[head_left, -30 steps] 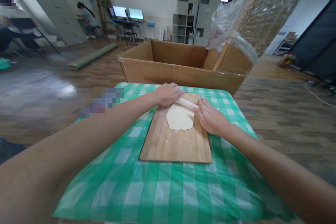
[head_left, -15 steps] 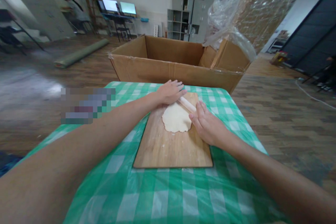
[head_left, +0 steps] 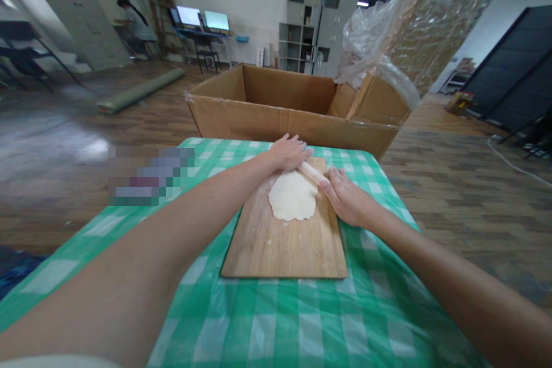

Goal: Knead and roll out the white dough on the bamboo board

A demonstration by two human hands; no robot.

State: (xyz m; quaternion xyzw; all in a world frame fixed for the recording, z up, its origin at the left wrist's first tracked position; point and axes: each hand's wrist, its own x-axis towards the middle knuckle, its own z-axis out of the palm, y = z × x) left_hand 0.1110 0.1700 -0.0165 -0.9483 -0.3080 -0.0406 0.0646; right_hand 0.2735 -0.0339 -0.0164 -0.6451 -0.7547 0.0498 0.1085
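On board point(head_left: 284, 247): one dough point(head_left: 292, 202), one pin point(head_left: 313, 172), two hands.

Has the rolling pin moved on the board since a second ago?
Yes. The rolling pin sits at the dough's far right edge on the cutting board, slightly more slanted than before.
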